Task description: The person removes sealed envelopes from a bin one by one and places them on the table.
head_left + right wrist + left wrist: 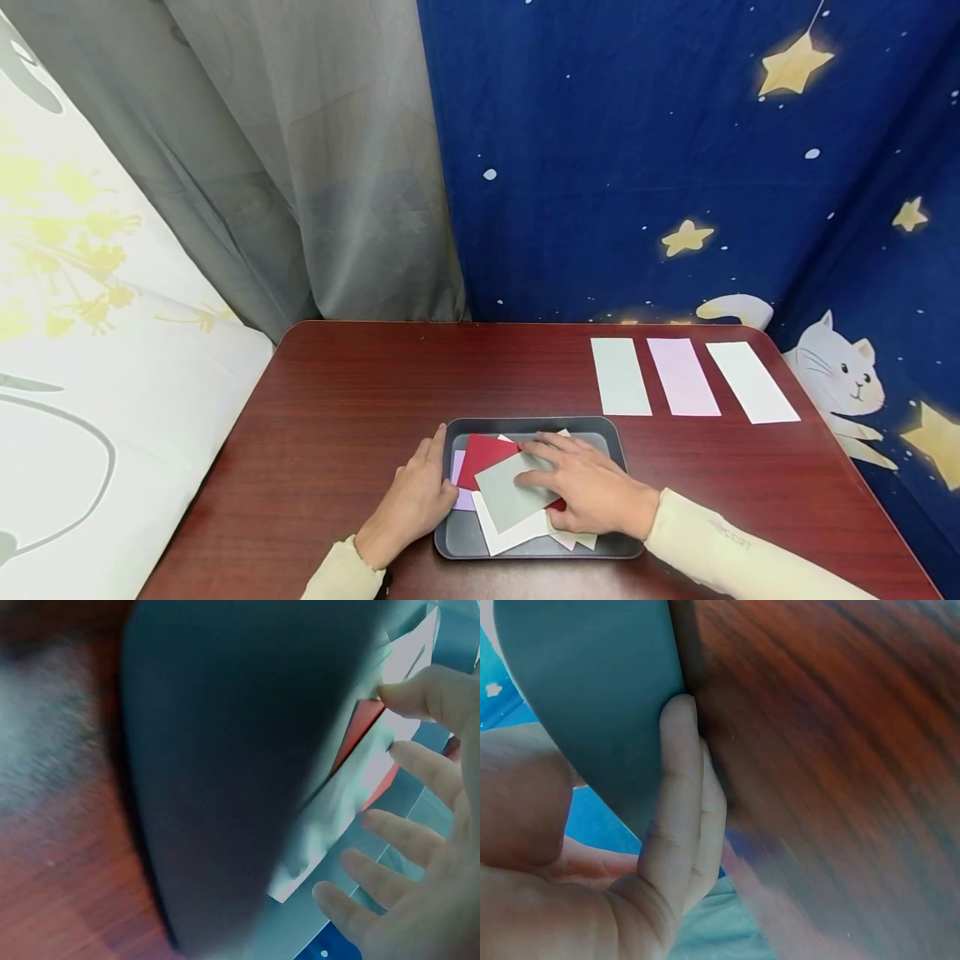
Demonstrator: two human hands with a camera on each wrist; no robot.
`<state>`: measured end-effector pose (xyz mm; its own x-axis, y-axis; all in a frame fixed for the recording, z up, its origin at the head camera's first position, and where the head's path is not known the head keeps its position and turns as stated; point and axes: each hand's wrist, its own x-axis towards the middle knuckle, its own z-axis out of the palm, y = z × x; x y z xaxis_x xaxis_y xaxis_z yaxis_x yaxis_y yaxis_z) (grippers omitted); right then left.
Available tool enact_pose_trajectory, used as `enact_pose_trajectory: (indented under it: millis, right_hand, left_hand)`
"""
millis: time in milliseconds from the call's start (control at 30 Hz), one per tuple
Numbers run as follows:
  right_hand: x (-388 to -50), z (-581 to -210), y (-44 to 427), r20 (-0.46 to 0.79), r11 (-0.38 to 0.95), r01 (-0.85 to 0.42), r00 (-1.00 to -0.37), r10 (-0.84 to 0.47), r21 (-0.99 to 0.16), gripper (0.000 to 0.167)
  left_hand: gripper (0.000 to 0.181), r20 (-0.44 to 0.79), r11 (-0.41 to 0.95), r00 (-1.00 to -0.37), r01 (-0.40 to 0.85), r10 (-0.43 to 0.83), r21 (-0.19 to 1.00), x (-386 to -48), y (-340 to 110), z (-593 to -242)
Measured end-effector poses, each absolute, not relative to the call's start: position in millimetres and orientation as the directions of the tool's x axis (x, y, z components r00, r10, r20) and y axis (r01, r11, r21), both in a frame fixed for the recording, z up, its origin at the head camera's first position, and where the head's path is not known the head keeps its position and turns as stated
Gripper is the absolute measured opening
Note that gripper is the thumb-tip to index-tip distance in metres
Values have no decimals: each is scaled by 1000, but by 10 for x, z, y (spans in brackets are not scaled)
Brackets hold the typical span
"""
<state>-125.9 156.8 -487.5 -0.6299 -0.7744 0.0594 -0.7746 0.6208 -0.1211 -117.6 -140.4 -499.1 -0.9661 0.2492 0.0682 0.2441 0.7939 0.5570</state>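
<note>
A dark tray [536,552] holds loose square papers: a red one [483,457], a grey-green one [510,496], a white one [498,537] and a purple one. My left hand [412,500] lies against the tray's left side, its fingers fairly straight; the left wrist view shows those fingers along the tray wall [600,690]. Over the papers my right hand [592,492] spreads its fingers, fingertips at the grey-green paper. In the right wrist view the right hand [420,802] is above the papers, thumb near a red piece [360,731].
Three paper strips lie in a row at the table's back right: a pale green one [621,377], a pink one [683,377] and a white one [752,382]. The brown table [337,400] has a grey curtain [360,167] and a blue starry curtain [600,167] behind it.
</note>
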Motion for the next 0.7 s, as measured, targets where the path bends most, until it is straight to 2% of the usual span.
enact_pose_trajectory:
  millis: [300,700]
  right_hand:
    - [-1348,-4850,1518,-8,609,-782,-614,-789,-135,58]
    - [-1383,-4806,1515,-13,606,-782,-611,-791,-145,62]
  left_hand:
    - [82,64,789,-964,248,257,562,-1172,-1399,-4984]
    - [81,62,793,-966,243,252,559,-1173,-1402,-4986]
